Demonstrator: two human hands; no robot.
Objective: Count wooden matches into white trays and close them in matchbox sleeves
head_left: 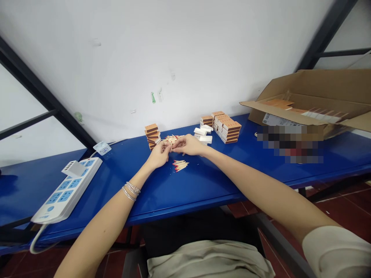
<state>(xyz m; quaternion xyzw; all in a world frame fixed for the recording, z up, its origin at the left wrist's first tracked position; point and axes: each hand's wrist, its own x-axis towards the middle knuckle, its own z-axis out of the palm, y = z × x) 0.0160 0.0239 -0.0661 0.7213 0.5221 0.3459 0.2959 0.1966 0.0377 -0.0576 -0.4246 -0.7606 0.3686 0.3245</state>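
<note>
My left hand point(160, 154) and my right hand point(189, 145) meet fingertip to fingertip over the blue table. Both are closed in a pinch, apparently on matchsticks point(172, 147) between them, partly covered by the fingers. Just behind lies a heap of matches point(173, 138). Nearer me rests a small bunch of red-tipped matches point(180, 165), loose on the table. A stack of matchboxes point(152, 133) stands left of the heap. Several white matchbox trays point(203, 133) lie to the right of my right hand.
More stacked matchboxes point(227, 126) stand at the back right. An open cardboard box point(313, 92) sits on the far right, beside a blurred-out patch. A white power strip point(68, 193) with a plugged-in adapter point(75, 168) lies on the left of the blue table point(220, 173).
</note>
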